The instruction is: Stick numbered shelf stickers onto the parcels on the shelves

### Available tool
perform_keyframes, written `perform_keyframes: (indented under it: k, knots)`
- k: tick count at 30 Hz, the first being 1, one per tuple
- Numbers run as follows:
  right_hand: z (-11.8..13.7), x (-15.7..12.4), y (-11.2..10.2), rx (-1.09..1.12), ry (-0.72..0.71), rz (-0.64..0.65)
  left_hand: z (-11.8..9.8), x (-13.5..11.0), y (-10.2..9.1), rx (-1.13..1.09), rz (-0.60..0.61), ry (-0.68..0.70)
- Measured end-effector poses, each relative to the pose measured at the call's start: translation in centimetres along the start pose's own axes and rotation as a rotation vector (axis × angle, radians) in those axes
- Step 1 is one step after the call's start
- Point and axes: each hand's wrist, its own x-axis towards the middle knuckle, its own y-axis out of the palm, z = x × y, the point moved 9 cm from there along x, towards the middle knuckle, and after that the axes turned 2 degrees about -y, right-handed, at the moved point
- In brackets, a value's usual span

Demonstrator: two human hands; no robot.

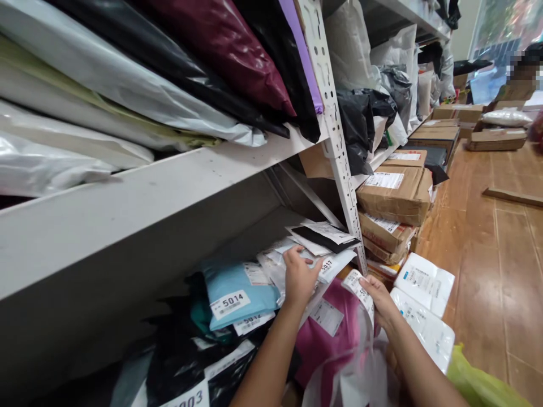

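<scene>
My right hand (380, 301) pinches a strip of white printed labels (358, 287), whose backing trails down below it. My left hand (300, 274) rests on a pale plastic mailer bag (339, 265) with a label reading 5017; its thumb and fingers are apart, and the thumb lies beside that label. Just behind it, a small stack of white and black mailers (324, 236) lies near the shelf post. To the left sits a light blue mailer bag (231, 288) labelled 5014. Under the label strip is a magenta bag (331, 328) with a white shipping label.
A white shelf beam (169, 198) holding several plastic parcels runs above my hands. The perforated post (341, 152) stands just beyond. Cardboard boxes (396, 192) are stacked along the shelving at right, with white wrapped packs (424, 282) on the wooden floor (479, 254) and a yellow-green bag (479, 379) nearby.
</scene>
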Motion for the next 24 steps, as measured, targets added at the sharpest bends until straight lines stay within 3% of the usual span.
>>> perform_keyframes:
  k: [4,8,14,17,20,24]
  knots:
    - [2.5,0.2,3.1,-0.156,-0.043,0.216,-1.6,0.7,-1.4,-0.011,-0.065,0.123]
    - [4.8,0.8,5.7,-0.387,-0.108,0.348,-2.1,2.0,-2.0,-0.029,-0.063,0.121]
    - [5.4,2.6,7.9,-0.475,-0.195,0.43,-3.4,3.5,0.2,0.068,0.218,0.245]
    - [5.1,3.9,9.3,-0.512,-0.283,0.453,-3.1,3.7,1.6,0.069,0.404,0.235]
    - [4.6,5.7,9.8,-0.688,-0.296,0.353,-2.3,3.6,2.7,0.026,0.58,0.167]
    - [4.6,8.4,8.7,-0.969,-0.214,0.063,-1.9,4.3,3.0,-0.047,0.627,0.128]
